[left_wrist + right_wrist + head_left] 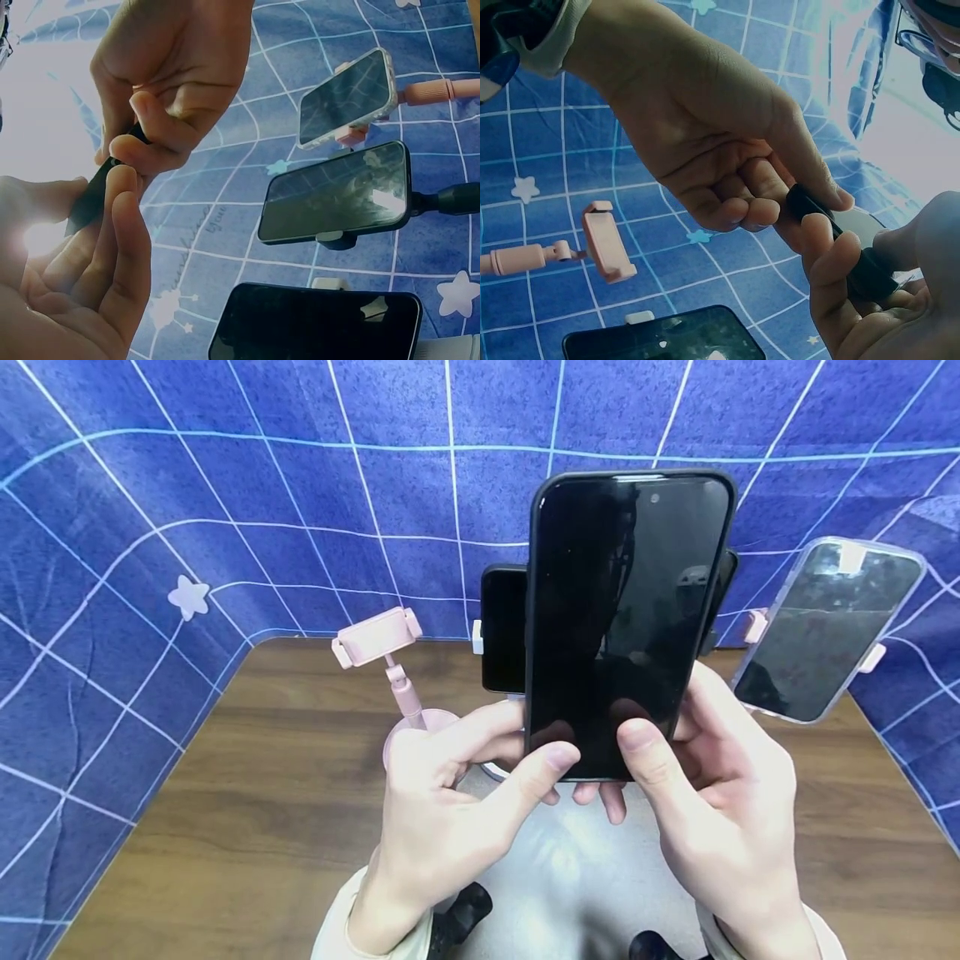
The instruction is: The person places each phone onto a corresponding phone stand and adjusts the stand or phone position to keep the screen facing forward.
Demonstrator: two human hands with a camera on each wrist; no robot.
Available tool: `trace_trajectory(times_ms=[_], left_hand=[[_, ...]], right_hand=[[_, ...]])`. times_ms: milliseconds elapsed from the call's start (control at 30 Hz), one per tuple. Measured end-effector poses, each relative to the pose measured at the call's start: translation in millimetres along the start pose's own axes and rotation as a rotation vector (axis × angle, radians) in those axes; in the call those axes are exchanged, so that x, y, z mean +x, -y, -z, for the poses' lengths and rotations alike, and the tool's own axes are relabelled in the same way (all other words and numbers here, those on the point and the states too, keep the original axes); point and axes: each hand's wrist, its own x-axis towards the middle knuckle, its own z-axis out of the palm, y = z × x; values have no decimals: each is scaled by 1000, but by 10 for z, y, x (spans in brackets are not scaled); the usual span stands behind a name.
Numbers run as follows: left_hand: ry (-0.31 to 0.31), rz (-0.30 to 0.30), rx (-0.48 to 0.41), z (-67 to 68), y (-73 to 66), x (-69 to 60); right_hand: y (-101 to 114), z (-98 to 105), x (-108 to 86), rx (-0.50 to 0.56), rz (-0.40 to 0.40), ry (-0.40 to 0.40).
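A black smartphone (615, 602) stands upright with its dark, reflective screen toward the head camera. My left hand (457, 818) grips its lower left corner, thumb on the screen and fingers behind. At the lower right, my right hand (731, 814) holds it the same way. In the left wrist view the phone (90, 199) appears edge-on between both hands. The right wrist view shows its dark edge (868, 274) pinched by the fingers. Partly behind it, a black phone (504, 631) sits in a white holder.
An empty pink phone stand (375, 639) is at the left. On the right, a pink holder carries a phone in a clear case (828, 631). Another phone (337, 195) sits in a black holder. A wooden table (247, 793) and blue grid cloth (300, 485) surround them.
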Motion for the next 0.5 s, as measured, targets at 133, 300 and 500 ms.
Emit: trace_trajectory(times_ms=[133, 300, 500], left_hand=[[9, -15, -4, -10, -32, 19], [25, -49, -47, -44, -37, 13], [3, -90, -41, -59, -19, 45]], right_hand=[[22, -15, -10, -7, -10, -26], [53, -31, 1, -25, 0, -62], [30, -10, 36, -13, 63, -77]])
